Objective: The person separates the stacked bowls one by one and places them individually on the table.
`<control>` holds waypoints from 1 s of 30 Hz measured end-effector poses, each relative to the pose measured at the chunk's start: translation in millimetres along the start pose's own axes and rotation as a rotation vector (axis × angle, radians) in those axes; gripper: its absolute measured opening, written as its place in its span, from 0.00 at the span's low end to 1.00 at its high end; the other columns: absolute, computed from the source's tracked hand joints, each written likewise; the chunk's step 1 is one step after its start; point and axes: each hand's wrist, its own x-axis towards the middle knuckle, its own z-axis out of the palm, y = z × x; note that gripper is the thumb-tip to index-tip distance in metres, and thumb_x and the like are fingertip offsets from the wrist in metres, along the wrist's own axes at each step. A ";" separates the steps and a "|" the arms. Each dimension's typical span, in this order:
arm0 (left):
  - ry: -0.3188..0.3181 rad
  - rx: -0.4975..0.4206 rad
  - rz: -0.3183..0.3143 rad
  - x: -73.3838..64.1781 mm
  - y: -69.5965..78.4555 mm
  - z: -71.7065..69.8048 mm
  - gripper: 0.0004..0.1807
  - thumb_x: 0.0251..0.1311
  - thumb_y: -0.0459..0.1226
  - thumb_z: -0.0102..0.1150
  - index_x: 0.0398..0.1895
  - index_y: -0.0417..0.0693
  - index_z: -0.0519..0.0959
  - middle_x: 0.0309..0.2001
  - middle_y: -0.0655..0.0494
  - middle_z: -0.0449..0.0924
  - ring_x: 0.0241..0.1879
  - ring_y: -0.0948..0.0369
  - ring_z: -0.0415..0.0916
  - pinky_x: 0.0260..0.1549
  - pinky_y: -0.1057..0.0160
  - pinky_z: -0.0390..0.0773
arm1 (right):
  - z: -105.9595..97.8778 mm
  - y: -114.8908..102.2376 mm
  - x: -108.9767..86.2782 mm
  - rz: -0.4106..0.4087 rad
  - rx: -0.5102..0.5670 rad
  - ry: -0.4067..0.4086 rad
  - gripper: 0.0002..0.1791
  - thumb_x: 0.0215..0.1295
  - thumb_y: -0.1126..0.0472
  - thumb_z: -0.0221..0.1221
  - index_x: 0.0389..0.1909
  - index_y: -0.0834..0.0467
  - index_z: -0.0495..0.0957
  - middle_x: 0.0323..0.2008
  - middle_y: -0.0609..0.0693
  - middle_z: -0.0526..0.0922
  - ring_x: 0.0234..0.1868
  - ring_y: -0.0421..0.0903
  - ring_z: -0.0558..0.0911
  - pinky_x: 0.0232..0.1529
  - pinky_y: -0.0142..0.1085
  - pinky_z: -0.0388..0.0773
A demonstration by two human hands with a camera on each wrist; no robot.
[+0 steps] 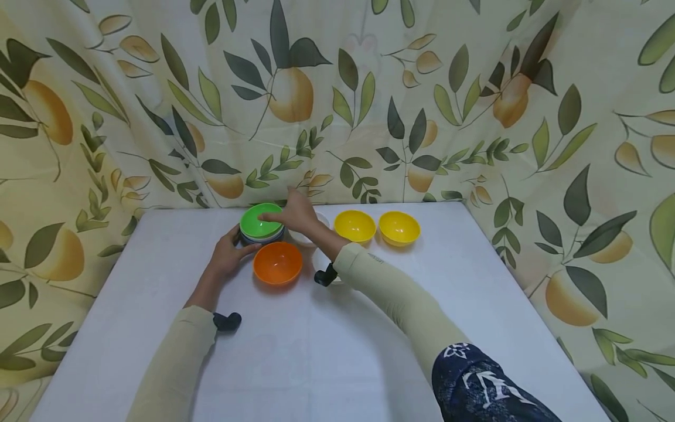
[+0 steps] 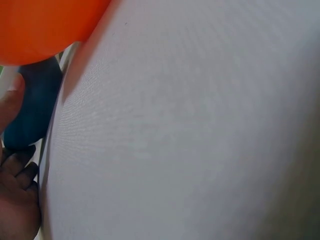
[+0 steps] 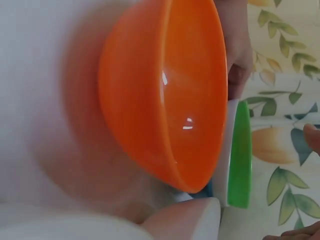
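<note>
A green bowl (image 1: pixel 252 227) sits on top of a stack, with a white rim beneath it and a dark blue bowl (image 2: pixel 37 107) at the bottom. My left hand (image 1: pixel 225 255) holds this stack from its left and near side, thumb and fingers around the blue bowl. Above the green bowl is my right hand (image 1: pixel 298 213), thumb and fingers spread apart, nothing held. In the right wrist view its fingertips show at the right edge, apart from the green rim. An orange bowl (image 1: pixel 278 264) stands just in front of the stack, near the left thumb.
Two yellow bowls (image 1: pixel 355 226) stand side by side at the back, right of the stack. One white bowl (image 1: pixel 323 221) is partly hidden behind the right hand, another white bowl (image 1: pixel 320 259) under the right wrist. A fruit-patterned curtain (image 1: pixel 364 135) hangs behind the white table (image 1: pixel 295 363).
</note>
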 end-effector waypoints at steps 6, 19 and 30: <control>-0.001 -0.001 -0.005 -0.3 -0.4 0.3 0.57 0.65 0.51 0.73 0.86 0.44 0.47 0.83 0.40 0.48 0.82 0.42 0.44 0.79 0.41 0.47 | 13.3 -1.2 12.5 0.031 -0.024 -0.015 0.59 0.52 0.35 0.78 0.75 0.66 0.66 0.67 0.59 0.77 0.64 0.53 0.77 0.66 0.44 0.77; -0.004 -0.014 0.005 -2.6 0.6 0.8 0.57 0.65 0.51 0.73 0.86 0.45 0.48 0.83 0.40 0.49 0.82 0.42 0.44 0.79 0.40 0.46 | 31.7 -1.7 22.2 0.091 -0.076 -0.050 0.48 0.48 0.31 0.78 0.59 0.59 0.74 0.46 0.50 0.78 0.45 0.46 0.77 0.42 0.34 0.79; 0.001 0.003 0.034 -2.9 2.2 -1.1 0.55 0.66 0.50 0.72 0.85 0.42 0.49 0.83 0.39 0.50 0.82 0.42 0.46 0.79 0.41 0.47 | 39.1 -1.1 17.7 0.094 -0.151 -0.127 0.48 0.45 0.32 0.80 0.58 0.59 0.75 0.44 0.48 0.81 0.42 0.45 0.80 0.41 0.32 0.81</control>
